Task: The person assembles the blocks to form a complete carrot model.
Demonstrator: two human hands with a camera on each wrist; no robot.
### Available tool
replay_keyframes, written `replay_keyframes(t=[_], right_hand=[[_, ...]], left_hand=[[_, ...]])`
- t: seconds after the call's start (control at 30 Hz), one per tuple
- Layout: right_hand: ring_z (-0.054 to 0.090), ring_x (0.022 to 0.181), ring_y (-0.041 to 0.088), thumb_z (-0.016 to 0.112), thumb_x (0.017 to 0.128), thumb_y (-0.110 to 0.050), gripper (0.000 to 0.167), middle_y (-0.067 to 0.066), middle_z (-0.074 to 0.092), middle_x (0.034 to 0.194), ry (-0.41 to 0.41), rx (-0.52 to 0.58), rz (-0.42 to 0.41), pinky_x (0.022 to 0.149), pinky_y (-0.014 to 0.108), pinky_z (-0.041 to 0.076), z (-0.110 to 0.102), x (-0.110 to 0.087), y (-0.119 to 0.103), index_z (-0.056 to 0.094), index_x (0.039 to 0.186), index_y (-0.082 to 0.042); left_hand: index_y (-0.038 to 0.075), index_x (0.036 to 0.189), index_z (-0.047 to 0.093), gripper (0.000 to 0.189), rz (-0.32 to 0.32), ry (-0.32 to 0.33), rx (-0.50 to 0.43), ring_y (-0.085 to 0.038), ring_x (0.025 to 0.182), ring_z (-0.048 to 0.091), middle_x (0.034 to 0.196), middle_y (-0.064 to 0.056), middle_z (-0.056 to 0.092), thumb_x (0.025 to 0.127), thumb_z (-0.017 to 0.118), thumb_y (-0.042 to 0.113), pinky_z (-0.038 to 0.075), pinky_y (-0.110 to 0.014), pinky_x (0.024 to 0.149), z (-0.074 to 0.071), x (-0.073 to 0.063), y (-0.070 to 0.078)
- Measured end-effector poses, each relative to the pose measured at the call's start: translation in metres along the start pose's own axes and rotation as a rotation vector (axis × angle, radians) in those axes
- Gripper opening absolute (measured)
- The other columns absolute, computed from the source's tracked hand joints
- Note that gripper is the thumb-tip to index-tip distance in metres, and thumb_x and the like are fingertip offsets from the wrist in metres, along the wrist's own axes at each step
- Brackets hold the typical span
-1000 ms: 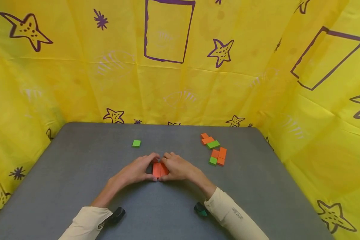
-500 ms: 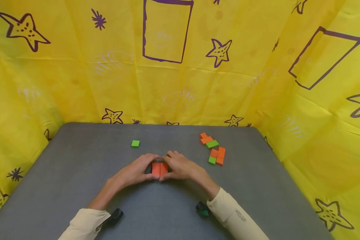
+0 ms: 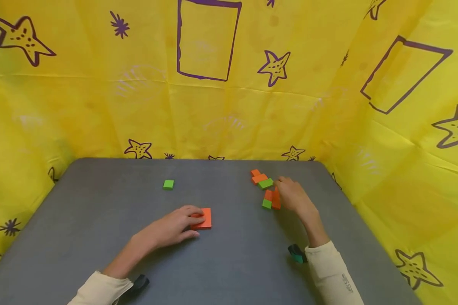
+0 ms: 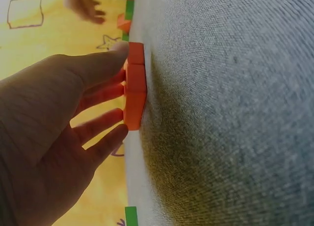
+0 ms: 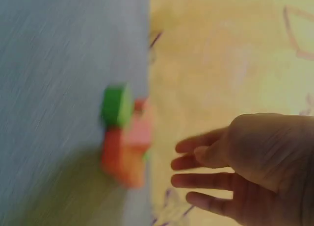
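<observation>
My left hand [image 3: 175, 226] rests its fingertips on the left side of flat orange blocks [image 3: 206, 219] set side by side on the table. Its thumb lies beside them on the near side, and its fingers cover part of the blocks. In the left wrist view, the fingers touch the upper face of the orange blocks [image 4: 136, 84]. My right hand [image 3: 294, 197] hovers at the right over a cluster of orange and green blocks, hiding part of an orange block [image 3: 276, 199]. In the right wrist view its fingers [image 5: 203, 181] are extended, apart from the blurred green block [image 5: 116, 106], holding nothing.
Beyond the right cluster's small green block [image 3: 266, 204] lie another green block [image 3: 265, 183] and orange blocks [image 3: 259, 178]. A lone green block [image 3: 168, 184] sits at the back left. Yellow patterned cloth [image 3: 202, 106] encloses the grey table [image 3: 229, 267].
My right hand has left the middle orange blocks and moved right to the block cluster. My left hand has shifted from around the orange blocks to resting its fingers on them.
</observation>
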State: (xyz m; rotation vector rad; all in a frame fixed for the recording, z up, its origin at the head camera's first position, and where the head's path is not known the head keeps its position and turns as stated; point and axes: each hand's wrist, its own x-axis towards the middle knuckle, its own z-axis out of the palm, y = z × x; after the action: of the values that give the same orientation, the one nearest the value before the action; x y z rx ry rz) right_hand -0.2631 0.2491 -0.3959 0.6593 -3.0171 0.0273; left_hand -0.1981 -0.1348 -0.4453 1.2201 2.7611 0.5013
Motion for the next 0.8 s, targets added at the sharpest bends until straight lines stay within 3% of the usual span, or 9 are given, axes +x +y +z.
replay_keyframes(t=[0.07,0.13,0.2,0.3,0.43,0.53,0.67,0.8], right_hand=[[0.065,0.115,0.044,0.057,0.098,0.008,0.030,0.024,0.067,0.127,-0.066,0.046,-0.015,0.097,0.059,0.056,0.008,-0.003,0.016,0.070,0.126,0.005],[0.066,0.109,0.040,0.056,0.098,0.008,0.025,0.024,0.068,0.122,-0.113,0.095,-0.049,0.094,0.055,0.057,0.013,-0.006,0.028,0.072,0.117,0.004],[0.065,0.096,0.033,0.056,0.097,0.008,0.018,0.021,0.068,0.111,-0.139,0.134,-0.063,0.086,0.046,0.056,0.015,-0.010,0.037,0.073,0.102,0.003],[0.054,0.079,0.026,0.057,0.094,0.008,0.016,0.017,0.062,0.093,-0.139,0.163,-0.022,0.072,0.039,0.046,0.016,-0.014,0.046,0.066,0.083,0.001],[0.062,0.092,0.034,0.062,0.095,0.003,0.012,0.020,0.067,0.103,-0.110,0.171,0.024,0.082,0.049,0.055,0.014,-0.014,0.053,0.071,0.103,0.003],[0.063,0.109,0.039,0.073,0.093,-0.004,0.029,0.021,0.069,0.118,-0.115,0.179,-0.021,0.098,0.058,0.054,0.017,-0.011,0.054,0.070,0.121,0.001],[0.063,0.099,0.035,0.081,0.087,-0.005,0.029,0.019,0.068,0.111,-0.109,0.187,-0.048,0.093,0.055,0.055,0.023,-0.008,0.057,0.070,0.113,0.000],[0.061,0.093,0.033,0.084,0.083,-0.009,0.028,0.016,0.068,0.105,-0.046,0.112,0.015,0.087,0.054,0.056,0.021,-0.012,0.057,0.073,0.107,-0.002]], left_hand=[[0.009,0.141,0.067,0.049,-0.012,-0.001,-0.005,-0.030,0.137,0.055,0.145,-0.008,0.062,0.097,0.075,0.031,0.048,-0.052,0.114,-0.001,0.000,0.000],[0.009,0.139,0.068,0.048,-0.014,-0.003,-0.007,-0.030,0.136,0.055,0.144,-0.008,0.062,0.097,0.076,0.029,0.049,-0.051,0.114,-0.002,0.001,0.000],[0.009,0.138,0.069,0.047,-0.010,-0.003,-0.004,-0.030,0.136,0.055,0.143,-0.009,0.063,0.096,0.076,0.029,0.049,-0.051,0.113,-0.003,0.002,0.000],[0.008,0.136,0.070,0.046,-0.003,0.007,0.008,-0.030,0.134,0.057,0.141,-0.009,0.064,0.096,0.077,0.029,0.049,-0.051,0.113,-0.002,0.002,0.000],[0.007,0.135,0.070,0.046,0.015,0.031,0.028,-0.030,0.133,0.057,0.140,-0.009,0.064,0.095,0.078,0.029,0.050,-0.051,0.112,-0.002,0.004,0.000],[0.008,0.136,0.070,0.047,0.024,0.045,0.032,-0.029,0.133,0.057,0.139,-0.009,0.064,0.095,0.078,0.030,0.050,-0.051,0.112,-0.002,0.003,0.000],[0.009,0.131,0.073,0.041,0.034,0.044,0.017,-0.027,0.130,0.059,0.136,-0.008,0.065,0.095,0.078,0.027,0.052,-0.048,0.110,-0.002,0.004,0.001],[0.010,0.125,0.076,0.033,0.058,0.045,-0.003,-0.024,0.123,0.061,0.130,-0.005,0.067,0.094,0.079,0.021,0.055,-0.044,0.106,-0.001,0.005,-0.001]])
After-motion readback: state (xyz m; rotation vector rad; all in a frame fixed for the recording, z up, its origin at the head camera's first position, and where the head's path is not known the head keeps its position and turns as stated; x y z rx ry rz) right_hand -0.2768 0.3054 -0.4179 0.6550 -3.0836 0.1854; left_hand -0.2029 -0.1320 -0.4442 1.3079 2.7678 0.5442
